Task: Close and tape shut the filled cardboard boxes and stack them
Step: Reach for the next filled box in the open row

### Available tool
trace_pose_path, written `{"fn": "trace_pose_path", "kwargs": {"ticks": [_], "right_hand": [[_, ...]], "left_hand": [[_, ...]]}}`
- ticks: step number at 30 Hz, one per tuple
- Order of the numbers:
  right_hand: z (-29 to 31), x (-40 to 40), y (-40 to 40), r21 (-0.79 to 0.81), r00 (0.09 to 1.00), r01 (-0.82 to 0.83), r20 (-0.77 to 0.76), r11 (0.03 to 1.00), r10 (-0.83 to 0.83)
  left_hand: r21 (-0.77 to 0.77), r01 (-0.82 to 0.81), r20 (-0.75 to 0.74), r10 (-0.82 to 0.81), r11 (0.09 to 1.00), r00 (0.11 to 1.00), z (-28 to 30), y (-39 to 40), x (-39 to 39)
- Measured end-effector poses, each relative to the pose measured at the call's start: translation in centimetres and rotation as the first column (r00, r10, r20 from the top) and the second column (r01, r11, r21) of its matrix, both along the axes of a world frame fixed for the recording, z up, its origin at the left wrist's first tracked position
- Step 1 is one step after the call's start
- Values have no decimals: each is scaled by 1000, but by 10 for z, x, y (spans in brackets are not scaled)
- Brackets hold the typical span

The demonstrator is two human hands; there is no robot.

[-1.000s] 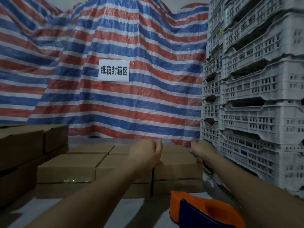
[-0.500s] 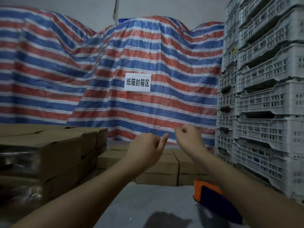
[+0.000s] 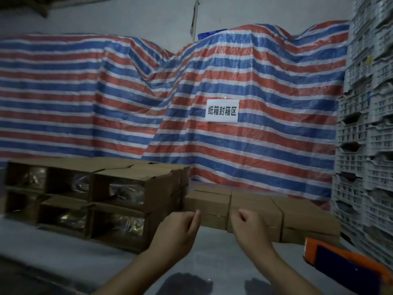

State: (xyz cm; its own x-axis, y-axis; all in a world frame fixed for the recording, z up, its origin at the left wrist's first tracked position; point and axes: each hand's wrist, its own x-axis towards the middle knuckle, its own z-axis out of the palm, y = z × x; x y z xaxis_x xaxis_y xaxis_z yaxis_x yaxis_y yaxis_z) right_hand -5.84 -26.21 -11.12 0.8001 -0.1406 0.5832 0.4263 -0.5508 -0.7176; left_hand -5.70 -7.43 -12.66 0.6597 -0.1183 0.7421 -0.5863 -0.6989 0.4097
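Observation:
My left hand (image 3: 180, 228) and my right hand (image 3: 247, 225) hover side by side above the grey table, both with fingers curled loosely and nothing in them. Behind them lies a low row of closed brown cardboard boxes (image 3: 255, 207). To the left stands a two-high stack of cardboard boxes (image 3: 157, 188) whose open ends face me and show clear plastic bags inside. An orange and blue tape dispenser (image 3: 340, 262) lies on the table at the lower right, apart from both hands.
A red, blue and white striped tarp (image 3: 244, 81) with a white paper sign (image 3: 222, 111) hangs behind the boxes. White plastic crates (image 3: 365, 145) are stacked high along the right side. The grey table (image 3: 63, 252) spreads out in front.
My view has swung left and back, bringing the open-ended stack into sight. Both hands have drawn back from the closed boxes and moved closer together. The tape dispenser sits further right.

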Motion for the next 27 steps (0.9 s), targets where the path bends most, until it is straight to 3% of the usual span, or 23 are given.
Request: {"fn": "trace_pose_path", "kwargs": {"ticks": [6, 10, 14, 21, 27], "right_hand": [[-47, 15, 24, -28, 992, -106, -69, 994, 104], [-61, 22, 31, -143, 992, -91, -102, 985, 77], [-38, 20, 44, -222, 996, -76, -72, 972, 61], [51, 49, 117, -227, 969, -236, 17, 945, 246], [73, 77, 181, -474, 977, -170, 37, 864, 212]], "left_hand": [[52, -190, -171, 196, 980, 966, -46, 40, 7], [-8, -217, -178, 212, 976, 961, -56, 48, 11], [-139, -198, -87, 188, 970, 978, -56, 50, 13], [-452, -176, 14, 204, 875, 979, -2, 108, 21], [-311, -370, 244, 450, 875, 859, 49, 168, 34]]}}
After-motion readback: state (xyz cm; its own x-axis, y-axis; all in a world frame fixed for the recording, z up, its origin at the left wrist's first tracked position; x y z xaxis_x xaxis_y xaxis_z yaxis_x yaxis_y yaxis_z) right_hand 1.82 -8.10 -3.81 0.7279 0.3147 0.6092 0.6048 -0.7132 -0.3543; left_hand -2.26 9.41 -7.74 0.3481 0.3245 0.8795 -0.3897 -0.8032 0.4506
